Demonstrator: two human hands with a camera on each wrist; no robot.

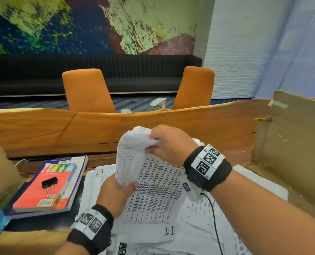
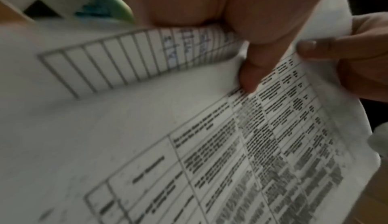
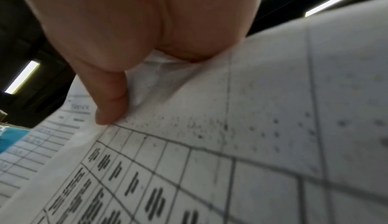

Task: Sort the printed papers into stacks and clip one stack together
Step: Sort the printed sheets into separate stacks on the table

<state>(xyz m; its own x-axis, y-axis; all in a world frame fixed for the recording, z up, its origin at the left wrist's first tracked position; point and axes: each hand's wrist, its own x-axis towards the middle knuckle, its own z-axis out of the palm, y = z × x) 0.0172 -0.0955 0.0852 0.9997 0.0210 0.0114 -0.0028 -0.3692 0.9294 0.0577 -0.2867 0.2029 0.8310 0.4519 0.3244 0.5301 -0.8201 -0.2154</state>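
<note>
Gripping the papers (image 1: pixel 134 155): right hand (image 1: pixel 166 144) above, left hand (image 1: pixel 116 194) below.

Matt printed papers (image 1: pixel 153 190), glossy wood table (image 1: pixel 116 126)

White papers (image 1: pixel 153 192) are showing black gridded tables; beside them a red-orange book (image 1: pixel 48 192) is carrying a black binder clip (image 1: pixel 49 182). Beyond the brown wooden desk (image 1: pixel 97 129), orange chairs (image 1: pixel 86 89) are facing a blue-green mural (image 1: pixel 61 24).
</note>
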